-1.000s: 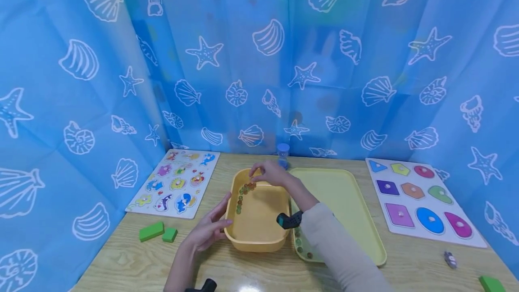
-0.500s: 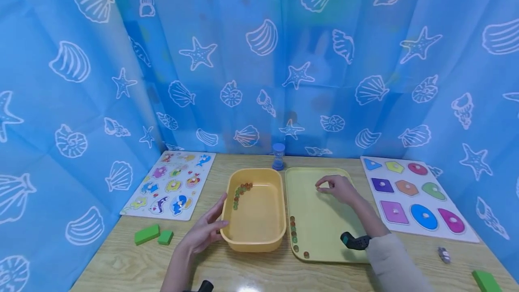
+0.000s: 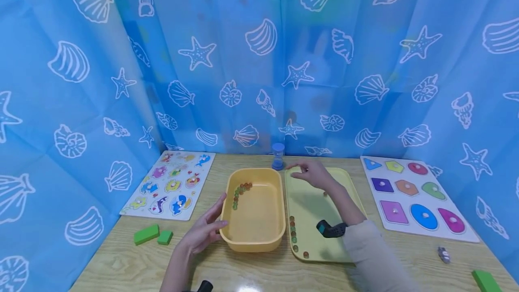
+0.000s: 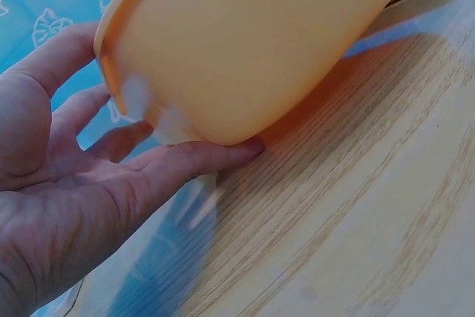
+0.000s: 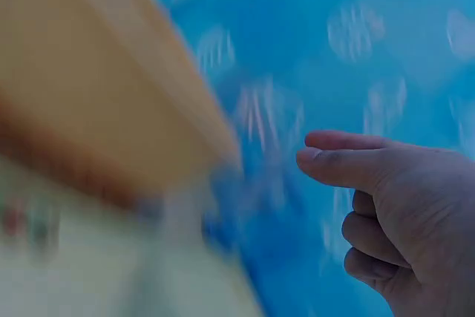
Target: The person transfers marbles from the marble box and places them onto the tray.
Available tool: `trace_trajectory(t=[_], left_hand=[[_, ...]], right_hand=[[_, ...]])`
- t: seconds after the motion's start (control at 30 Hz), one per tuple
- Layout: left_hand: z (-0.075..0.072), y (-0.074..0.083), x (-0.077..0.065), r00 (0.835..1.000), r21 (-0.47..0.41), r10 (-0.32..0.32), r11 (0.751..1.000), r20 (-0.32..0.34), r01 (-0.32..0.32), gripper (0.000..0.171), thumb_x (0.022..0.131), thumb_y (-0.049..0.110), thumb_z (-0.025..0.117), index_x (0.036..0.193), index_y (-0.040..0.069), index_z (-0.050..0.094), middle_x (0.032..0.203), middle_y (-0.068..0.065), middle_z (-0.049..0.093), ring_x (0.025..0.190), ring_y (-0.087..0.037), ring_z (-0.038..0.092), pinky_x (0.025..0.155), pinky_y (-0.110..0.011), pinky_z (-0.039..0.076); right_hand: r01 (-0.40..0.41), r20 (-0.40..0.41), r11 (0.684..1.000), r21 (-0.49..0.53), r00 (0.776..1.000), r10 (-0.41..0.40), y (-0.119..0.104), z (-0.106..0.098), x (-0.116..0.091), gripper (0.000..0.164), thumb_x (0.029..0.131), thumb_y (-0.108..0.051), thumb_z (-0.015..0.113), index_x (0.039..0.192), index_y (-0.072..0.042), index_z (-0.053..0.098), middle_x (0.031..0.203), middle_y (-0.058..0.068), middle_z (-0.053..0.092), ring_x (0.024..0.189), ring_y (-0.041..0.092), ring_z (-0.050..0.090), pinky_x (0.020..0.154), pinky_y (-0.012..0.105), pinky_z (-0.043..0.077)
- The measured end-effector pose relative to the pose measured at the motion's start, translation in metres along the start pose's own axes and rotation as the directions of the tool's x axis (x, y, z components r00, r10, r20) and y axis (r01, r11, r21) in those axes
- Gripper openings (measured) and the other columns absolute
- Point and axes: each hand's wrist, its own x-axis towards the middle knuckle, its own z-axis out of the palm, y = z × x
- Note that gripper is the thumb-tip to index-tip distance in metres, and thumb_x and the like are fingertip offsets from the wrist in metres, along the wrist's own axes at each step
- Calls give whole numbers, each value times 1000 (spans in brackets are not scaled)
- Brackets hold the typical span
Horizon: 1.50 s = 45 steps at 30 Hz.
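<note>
An orange plastic bin (image 3: 253, 224) stands in the middle of the table; several small round red and green beads (image 3: 235, 202) lie in a bent line inside it. My left hand (image 3: 204, 231) grips its left wall, thumb at the rim and fingers against the outside, as the left wrist view shows. My right hand (image 3: 311, 172) hangs over the far end of a yellow tray (image 3: 310, 206), index finger and thumb extended, other fingers curled. Nothing shows between its fingertips in the right wrist view. A lone bead (image 3: 325, 194) lies on the tray, beside my right forearm.
More beads (image 3: 293, 233) line the tray's near left corner. Behind the bin stands a blue sand timer (image 3: 278, 156). Puzzle boards with animals (image 3: 172, 186) and shapes (image 3: 409, 199) flank the table. Green blocks (image 3: 147, 234) and a small grey figure (image 3: 443, 254) lie about.
My right hand went from the bin to the tray, then moved back leftward. A bead now lies on the tray where its fingertips were. My left hand stays on the bin.
</note>
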Motion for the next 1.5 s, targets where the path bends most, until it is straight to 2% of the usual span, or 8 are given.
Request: trace_trajectory(t=[0.27, 0.5, 0.73, 0.83, 0.97, 1.1, 1.3, 1.5], left_hand=[[-1, 0, 0, 1000, 0, 18, 1000, 14, -18, 75, 86, 0, 50, 143, 33, 14, 151, -9, -6, 125, -38, 34, 90, -50, 44], [-1, 0, 0, 1000, 1, 6, 1000, 23, -6, 75, 86, 0, 50, 142, 36, 16, 151, -8, -6, 128, -39, 29, 91, -50, 44], [9, 14, -7, 999, 5, -20, 1000, 47, 20, 78, 87, 1, 50, 144, 33, 7, 151, -7, -10, 130, -39, 23, 94, -48, 42], [8, 16, -7, 998, 3, -26, 1000, 50, 26, 79, 87, 2, 51, 144, 33, 7, 151, -6, -10, 129, -39, 25, 94, -47, 42], [8, 15, -7, 998, 9, -32, 999, 47, 32, 79, 87, 2, 51, 144, 34, 7, 151, -7, -9, 128, -38, 28, 93, -47, 43], [8, 14, -7, 999, 22, -28, 999, 46, 27, 79, 87, 2, 51, 144, 32, 6, 151, -8, -10, 129, -39, 26, 93, -47, 43], [8, 13, -6, 999, 13, -21, 1000, 44, 21, 79, 86, 1, 51, 144, 31, 6, 150, -9, -11, 129, -41, 23, 93, -50, 42], [8, 14, -6, 999, 12, -25, 1000, 35, 24, 78, 86, 1, 50, 144, 32, 7, 150, -7, -12, 129, -40, 25, 94, -50, 41]], right_hand=[[161, 150, 986, 41, 975, -165, -69, 55, 62, 19, 82, -19, 63, 99, -13, 69, 48, -3, 35, 43, 11, 31, 41, 20, 28], [91, 310, 996, 18, 946, -92, -76, 100, 76, 17, 82, -12, 64, 97, -14, 70, 75, 8, 61, 53, 11, 40, 44, 17, 34], [141, 385, 983, -121, 919, -84, -72, 125, 75, 15, 77, -10, 68, 91, -16, 71, 91, -8, 68, 87, 7, 57, 78, 19, 47], [135, 397, 982, -133, 915, -72, -71, 129, 73, 17, 75, -8, 69, 90, -16, 71, 91, -8, 68, 89, 9, 58, 81, 20, 47], [119, 401, 983, -137, 914, -54, -70, 129, 71, 17, 76, -9, 69, 92, -15, 71, 93, -7, 67, 92, 10, 57, 85, 22, 46], [105, 373, 993, -45, 924, -81, -69, 119, 70, 13, 79, -11, 67, 91, -12, 70, 90, -4, 66, 83, 9, 55, 75, 19, 47], [117, 240, 992, 43, 963, -124, -62, 73, 61, 17, 82, -21, 64, 96, -11, 68, 58, 0, 46, 50, 10, 34, 46, 20, 30], [35, 79, 998, 59, 996, -39, -25, 24, 31, 23, 82, -26, 63, 99, -11, 68, 51, -1, 34, 45, 13, 30, 42, 23, 27]])
